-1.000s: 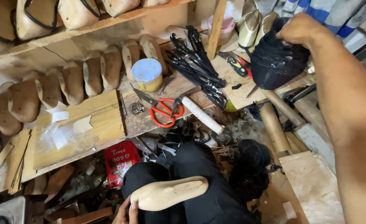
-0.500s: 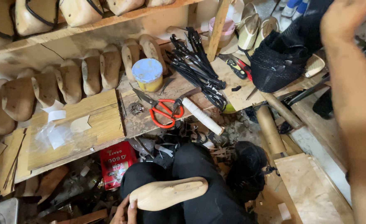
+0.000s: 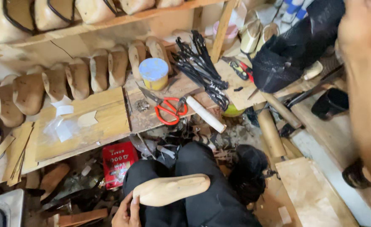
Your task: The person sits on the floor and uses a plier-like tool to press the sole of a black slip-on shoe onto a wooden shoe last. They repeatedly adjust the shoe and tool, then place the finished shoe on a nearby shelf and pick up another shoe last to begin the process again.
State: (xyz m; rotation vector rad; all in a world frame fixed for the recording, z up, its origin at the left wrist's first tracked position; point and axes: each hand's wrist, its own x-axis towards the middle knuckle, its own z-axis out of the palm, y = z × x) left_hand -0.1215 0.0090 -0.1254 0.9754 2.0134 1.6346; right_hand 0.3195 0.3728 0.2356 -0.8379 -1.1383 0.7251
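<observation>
A pale wooden shoe last (image 3: 170, 190) lies across my lap on black trousers. My left hand (image 3: 126, 211) grips its heel end at the bottom of the view. My right hand (image 3: 360, 21) is raised at the top right, its fingers mostly out of frame, at the upper edge of a large black mesh fabric piece (image 3: 294, 48) that hangs over the bench's right end. Whether the fingers close on that fabric cannot be told.
A low wooden bench (image 3: 109, 122) carries red-handled scissors (image 3: 168, 110), a blue-lidded tin (image 3: 154, 73), a white roll (image 3: 206, 114) and a bundle of black straps (image 3: 202, 69). Rows of wooden lasts (image 3: 80, 77) line the back. A red packet (image 3: 117, 162) lies below.
My right arm has risen up and to the right, lifting the black fabric piece with it. My left hand and the last on my lap stay put.
</observation>
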